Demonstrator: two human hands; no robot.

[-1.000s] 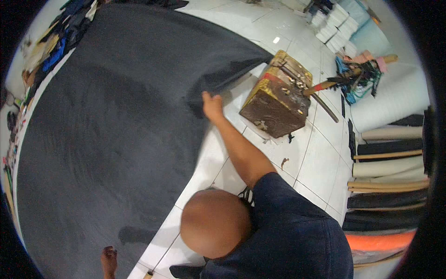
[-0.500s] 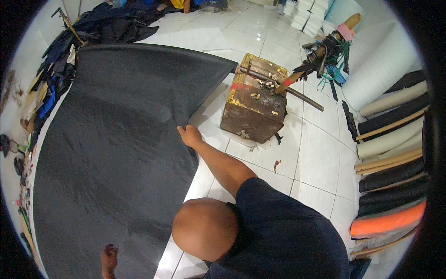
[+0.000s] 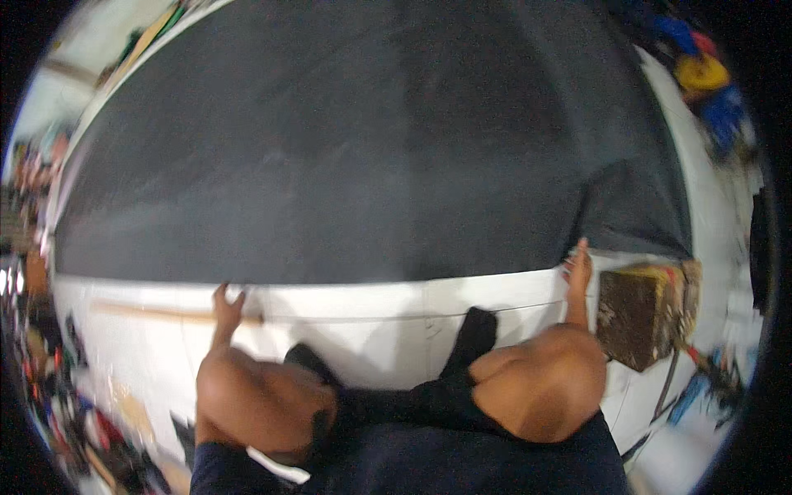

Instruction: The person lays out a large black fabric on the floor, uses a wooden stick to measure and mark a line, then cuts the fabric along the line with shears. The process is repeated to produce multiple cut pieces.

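A wide sheet of black fabric (image 3: pixel 371 148) lies spread over the floor in front of me, its near edge running across the view. At the left part of that edge is my left hand (image 3: pixel 228 305), thumb and finger apart, fingertips by the border. My right hand (image 3: pixel 579 268) is at the right part of the edge, fingers against the fabric where a raised fold starts; they look closed on it, though blurred. Just right of it stands a dirty brown and yellow block (image 3: pixel 634 318), next to the sheet's right corner.
A wooden stick (image 3: pixel 165 313) lies on the white tiled floor (image 3: pixel 371 330) left of my feet. My bent knees are between my arms. Blurred clutter (image 3: pixel 91 429) lines the left side. Yellow and blue items (image 3: pixel 705 78) are at the far right.
My view has swung left, so the sheet now stretches across in front and the block is at right. My left hand has gone from over the fabric to its near edge.
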